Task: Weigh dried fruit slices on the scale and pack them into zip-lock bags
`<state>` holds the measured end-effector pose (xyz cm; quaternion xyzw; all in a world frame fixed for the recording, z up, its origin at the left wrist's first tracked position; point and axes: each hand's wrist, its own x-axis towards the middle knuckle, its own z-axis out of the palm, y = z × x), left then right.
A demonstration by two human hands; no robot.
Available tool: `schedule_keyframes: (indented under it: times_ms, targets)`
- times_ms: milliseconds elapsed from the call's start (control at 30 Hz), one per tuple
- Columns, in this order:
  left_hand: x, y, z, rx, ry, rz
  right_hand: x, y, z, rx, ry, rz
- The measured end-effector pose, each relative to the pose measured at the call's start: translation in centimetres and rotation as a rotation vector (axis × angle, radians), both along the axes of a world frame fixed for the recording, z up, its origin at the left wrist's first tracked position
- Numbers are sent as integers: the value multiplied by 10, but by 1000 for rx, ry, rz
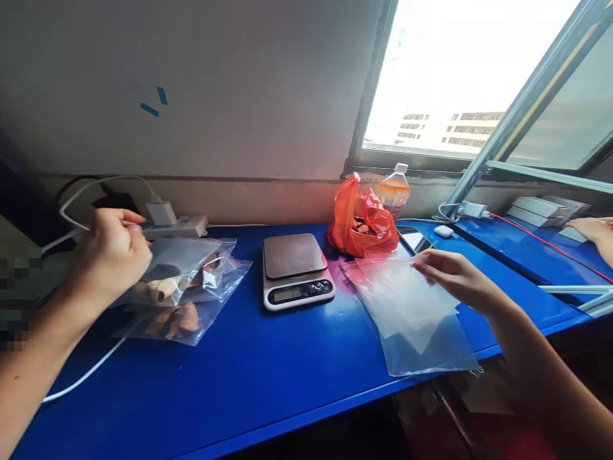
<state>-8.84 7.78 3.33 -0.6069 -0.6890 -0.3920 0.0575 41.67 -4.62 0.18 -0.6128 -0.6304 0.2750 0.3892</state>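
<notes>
My left hand (117, 246) is loosely curled at the left, just above clear zip bags (191, 322) that contain brownish, chunky pieces; nothing shows between its fingers. Over on the right, my right hand (453, 275) pinches the top edge of an empty-looking clear plastic bag (426, 351), which lies on a small stack of similar bags. Between my hands stands a white kitchen scale (299, 294) with a bare metal plate and a small display. Behind the clear bags, a red plastic bag (342, 220) stands open with dark reddish pieces inside.
A drink bottle (395, 190) and a phone (416, 239) are near the red bag. A power strip (191, 225) with a charger and white cables lies at the back left. Another person's hand (596, 233) is at the far right, past a metal frame (483, 156). The blue table (268, 370) ends in front.
</notes>
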Motion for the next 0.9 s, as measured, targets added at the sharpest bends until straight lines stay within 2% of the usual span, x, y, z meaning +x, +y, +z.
schedule_keyframes:
  times_ms: [100, 267, 433, 500, 567, 633, 700, 767, 833, 900]
  targets:
    - [-8, -2, -5, -14, 38, 80, -4, 5, -10, -25, 13, 13]
    - [-11, -10, -5, -53, 29, 157, -5, 19, -11, -33, -68, 101]
    - [-14, -17, -12, -94, 27, 55, 9, 33, 0, -28, -195, 223]
    - [-19, -18, -16, -113, 40, 7, 21, 40, 10, -92, -289, 166]
    - [-24, -16, -21, -118, 56, -26, 30, 45, 22, -194, -401, 21]
    - [-28, -12, -25, -116, 72, -61, 30, 45, 36, -224, -497, -96]
    - [-30, -8, -29, -122, 83, -82, 13, 40, 50, -119, -561, -108]
    - [-32, -6, -32, -147, 89, -90, -23, 31, 59, 51, -593, 24]
    - [-34, -7, -33, -178, 94, -110, -72, 24, 60, 157, -590, 323]
    - [-36, -10, -29, -186, 101, -151, -125, 19, 52, 216, -582, 526]
